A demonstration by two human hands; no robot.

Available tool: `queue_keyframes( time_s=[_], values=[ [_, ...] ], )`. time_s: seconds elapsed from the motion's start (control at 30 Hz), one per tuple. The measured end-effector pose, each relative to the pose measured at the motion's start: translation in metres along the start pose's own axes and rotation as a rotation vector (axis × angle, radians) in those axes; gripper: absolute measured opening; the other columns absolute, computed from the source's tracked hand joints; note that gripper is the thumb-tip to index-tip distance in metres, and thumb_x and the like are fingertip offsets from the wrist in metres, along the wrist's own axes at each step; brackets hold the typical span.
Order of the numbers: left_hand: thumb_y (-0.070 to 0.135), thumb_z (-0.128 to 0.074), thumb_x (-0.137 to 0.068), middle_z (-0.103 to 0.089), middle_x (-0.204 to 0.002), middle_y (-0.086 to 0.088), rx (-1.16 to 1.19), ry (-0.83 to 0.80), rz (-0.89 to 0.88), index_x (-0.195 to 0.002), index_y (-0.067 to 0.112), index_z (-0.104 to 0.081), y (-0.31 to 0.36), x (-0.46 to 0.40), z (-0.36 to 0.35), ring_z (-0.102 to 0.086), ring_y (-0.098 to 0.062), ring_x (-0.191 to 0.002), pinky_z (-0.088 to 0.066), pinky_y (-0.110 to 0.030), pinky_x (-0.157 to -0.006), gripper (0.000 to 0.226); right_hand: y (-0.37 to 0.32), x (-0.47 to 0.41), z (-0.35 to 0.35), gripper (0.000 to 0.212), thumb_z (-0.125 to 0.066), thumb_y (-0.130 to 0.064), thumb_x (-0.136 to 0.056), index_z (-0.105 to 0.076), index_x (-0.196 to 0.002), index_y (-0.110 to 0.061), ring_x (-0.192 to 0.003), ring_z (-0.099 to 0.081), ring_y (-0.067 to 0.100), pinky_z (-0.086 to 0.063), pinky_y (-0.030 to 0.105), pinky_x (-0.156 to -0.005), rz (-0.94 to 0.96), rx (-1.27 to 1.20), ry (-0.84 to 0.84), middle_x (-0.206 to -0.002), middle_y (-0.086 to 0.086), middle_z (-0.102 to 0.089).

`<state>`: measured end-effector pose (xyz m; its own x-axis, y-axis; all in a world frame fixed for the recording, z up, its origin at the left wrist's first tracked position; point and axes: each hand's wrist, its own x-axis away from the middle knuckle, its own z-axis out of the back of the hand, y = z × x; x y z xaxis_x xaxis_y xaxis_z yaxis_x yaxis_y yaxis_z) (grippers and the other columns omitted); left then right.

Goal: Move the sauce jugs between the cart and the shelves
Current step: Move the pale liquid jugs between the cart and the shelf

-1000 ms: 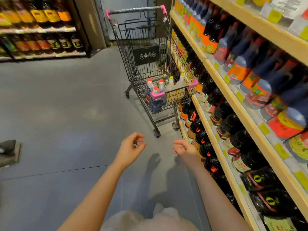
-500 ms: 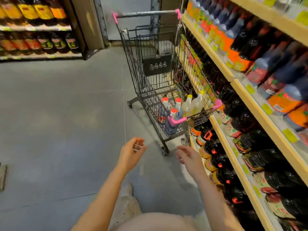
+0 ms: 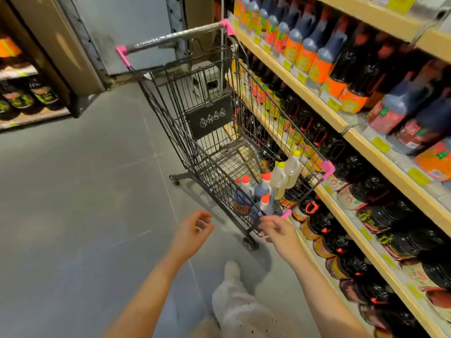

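Note:
A black wire shopping cart point(image 3: 195, 147) with pink corners stands against the wooden shelves point(image 3: 366, 145) on the right. At its near end sit several dark sauce jugs with red caps point(image 3: 262, 189) and two pale jugs with yellow caps point(image 3: 284, 174). My right hand point(image 3: 278, 228) reaches forward, fingers loosely spread, just at the cart's near rim, holding nothing. My left hand point(image 3: 192, 230) hovers to the left of the cart, fingers relaxed and empty. The shelves carry rows of dark jugs point(image 3: 380, 215) and orange-labelled bottles point(image 3: 305, 52).
Grey tiled floor point(image 3: 85, 191) spreads to the left. Another shelf of bottles point(image 3: 26, 96) stands at the far left. My leg and shoe point(image 3: 231, 272) are below the cart's near wheel point(image 3: 250, 242). A wall and door lie behind the cart.
I have stepped closer to the cart, which now looms larger. My right hand has moved forward to the cart's near rim; my left hand stays raised and empty.

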<state>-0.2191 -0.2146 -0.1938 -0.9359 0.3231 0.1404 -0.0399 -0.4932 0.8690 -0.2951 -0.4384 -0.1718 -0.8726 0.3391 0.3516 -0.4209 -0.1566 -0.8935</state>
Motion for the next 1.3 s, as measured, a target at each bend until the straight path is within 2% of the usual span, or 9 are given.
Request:
queue_keyframes(
  time_s=[0.33,0.43,0.53,0.63,0.8,0.9,1.03,1.13,1.3],
  values=[
    [0.013,-0.065,-0.087,-0.065,-0.09,0.002,-0.091,-0.117,-0.124,-0.101,0.015,-0.062,0.048,-0.191,0.009,-0.059,-0.009,-0.076,-0.046,-0.013,-0.069,0.015,-0.018,-0.152,0.037,0.012,-0.057,-0.003,-0.089,-0.063,-0.098,-0.009,-0.071,-0.055,0.018,-0.043,0.025,-0.07,-0.02,0.054,0.172,-0.077,0.0,-0.061],
    [0.013,-0.065,-0.087,-0.066,-0.092,0.0,-0.106,-0.163,-0.134,-0.1,0.016,-0.061,0.063,-0.245,0.006,-0.062,-0.017,-0.082,-0.051,-0.023,-0.074,0.014,-0.021,-0.19,0.051,0.017,-0.055,0.003,-0.088,-0.063,-0.101,-0.004,-0.068,-0.055,0.001,-0.04,0.004,-0.061,-0.03,0.057,0.205,-0.076,-0.008,-0.06],
    [0.018,-0.064,-0.087,-0.064,-0.093,0.007,-0.139,-0.256,-0.162,-0.097,0.03,-0.057,0.069,-0.287,-0.003,-0.062,-0.013,-0.084,-0.054,-0.028,-0.076,0.017,-0.017,-0.22,0.063,0.018,-0.053,0.002,-0.089,-0.06,-0.104,-0.006,-0.061,-0.057,-0.008,-0.041,0.003,-0.061,-0.08,0.061,0.213,-0.078,-0.009,-0.062],
    [0.019,-0.064,-0.087,-0.063,-0.09,0.009,-0.176,-0.347,-0.183,-0.093,0.037,-0.055,0.069,-0.327,-0.018,-0.061,-0.009,-0.08,-0.054,-0.026,-0.072,0.021,-0.01,-0.25,0.069,0.022,-0.054,0.002,-0.087,-0.059,-0.108,-0.003,-0.08,-0.06,0.007,-0.04,0.007,-0.064,-0.152,0.097,0.265,-0.087,-0.001,-0.06],
    [0.011,-0.065,-0.086,-0.063,-0.087,0.006,-0.153,-0.508,-0.193,-0.091,0.033,-0.056,0.056,-0.392,-0.061,-0.06,-0.008,-0.076,-0.047,-0.015,-0.07,0.024,0.015,-0.299,0.067,0.038,-0.065,-0.007,-0.081,-0.055,-0.118,-0.006,-0.104,-0.054,0.024,-0.043,0.034,-0.086,-0.232,0.217,0.301,-0.11,0.007,-0.058],
    [0.013,-0.066,-0.086,-0.065,-0.094,0.007,-0.167,-0.614,-0.184,-0.098,0.026,-0.059,0.035,-0.428,-0.094,-0.062,-0.007,-0.084,-0.044,-0.006,-0.072,0.019,0.043,-0.323,0.054,0.039,-0.066,-0.014,-0.082,-0.057,-0.12,-0.013,-0.112,-0.054,0.025,-0.042,0.028,-0.088,-0.249,0.268,0.31,-0.121,0.008,-0.058],
    [0.009,-0.062,-0.088,-0.059,-0.084,0.008,-0.205,-0.765,-0.179,-0.099,0.021,-0.057,0.005,-0.457,-0.13,-0.057,-0.008,-0.076,-0.047,-0.026,-0.074,0.017,0.072,-0.339,0.038,0.048,-0.071,-0.01,-0.078,-0.056,-0.123,-0.013,-0.105,-0.05,0.013,-0.031,0.006,-0.08,-0.243,0.159,0.46,-0.116,-0.004,-0.054],
    [0.006,-0.06,-0.088,-0.06,-0.083,-0.005,-0.235,-0.832,-0.219,-0.098,0.011,-0.058,-0.014,-0.466,-0.146,-0.056,-0.016,-0.071,-0.048,-0.033,-0.071,0.011,0.086,-0.345,0.033,0.044,-0.072,-0.009,-0.078,-0.057,-0.118,-0.016,-0.107,-0.054,0.015,-0.039,0.02,-0.087,-0.236,0.105,0.499,-0.118,-0.001,-0.058],
    [0.009,-0.06,-0.089,-0.061,-0.082,-0.008,-0.267,-0.897,-0.185,-0.103,0.006,-0.058,-0.032,-0.471,-0.162,-0.057,-0.017,-0.069,-0.048,-0.033,-0.067,0.014,0.093,-0.343,0.029,0.039,-0.071,-0.015,-0.08,-0.056,-0.116,-0.023,-0.095,-0.062,0.016,-0.048,0.027,-0.078,-0.196,0.178,0.554,-0.106,-0.002,-0.065]
  ],
)
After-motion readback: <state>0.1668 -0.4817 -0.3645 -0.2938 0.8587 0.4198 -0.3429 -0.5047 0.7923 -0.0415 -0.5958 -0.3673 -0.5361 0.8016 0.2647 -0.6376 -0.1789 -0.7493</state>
